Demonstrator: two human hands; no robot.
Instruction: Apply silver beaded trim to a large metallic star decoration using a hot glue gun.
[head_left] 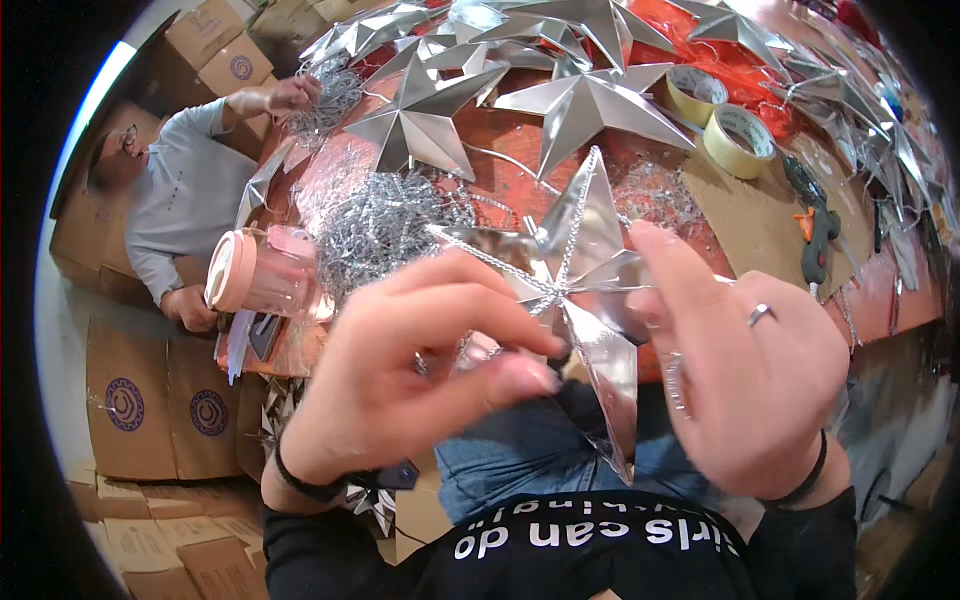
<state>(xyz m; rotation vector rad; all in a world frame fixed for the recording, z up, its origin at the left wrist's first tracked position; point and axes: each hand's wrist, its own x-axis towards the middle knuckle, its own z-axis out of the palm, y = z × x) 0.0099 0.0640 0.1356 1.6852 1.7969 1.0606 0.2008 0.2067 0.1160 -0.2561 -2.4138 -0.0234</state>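
Above lap, both hands point(560, 370) holding silver star point(580, 260), grip seemingly pinched

Both forearms came up from the lower edge, black sleeves, dark band on each wrist. Left hand point(400, 370) palm-down, thumb and fingers pinched together. Right hand point(745, 380) back toward camera, fingers curled, ring on one finger.

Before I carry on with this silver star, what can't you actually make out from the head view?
- Silver star: its lower left arm and centre are hidden behind the left hand and its fingers.
- Right hand: its palm side faces away, so its grip on the star is unseen.
- Glue gun: too small and bent by the rim to read its state.
- Co-worker's hand: buried in tinsel.
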